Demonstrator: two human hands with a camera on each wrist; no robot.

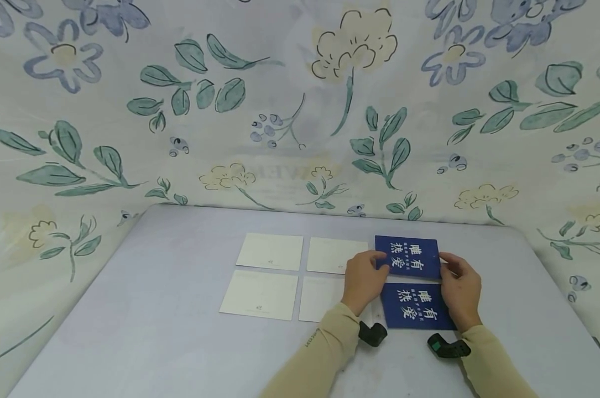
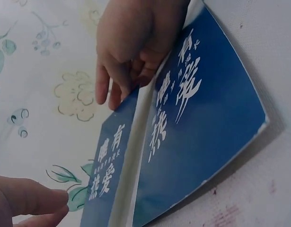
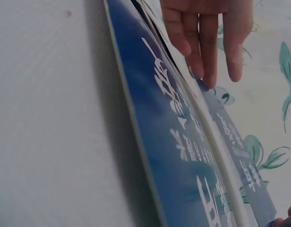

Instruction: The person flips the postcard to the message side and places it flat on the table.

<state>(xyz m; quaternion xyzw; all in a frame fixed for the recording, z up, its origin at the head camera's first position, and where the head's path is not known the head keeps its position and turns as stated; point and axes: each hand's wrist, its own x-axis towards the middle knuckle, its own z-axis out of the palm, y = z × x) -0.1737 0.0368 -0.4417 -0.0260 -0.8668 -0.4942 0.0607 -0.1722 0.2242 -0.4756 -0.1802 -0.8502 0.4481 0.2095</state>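
Two dark blue cards with white Chinese characters lie on the table, one behind the other. My left hand touches the left edge of the far blue card, its thumb and forefinger apart. On the opposite edge of that card rest the fingertips of my right hand. The near blue card lies partly beside my right palm. In the left wrist view, the right hand has its fingers extended down to the card. In the right wrist view, the left hand's fingers look straight.
Several off-white cards lie in two rows to the left, among them a far-left card and a near-left card. My left hand partly covers the near one beside it. A floral cloth hangs behind the white table.
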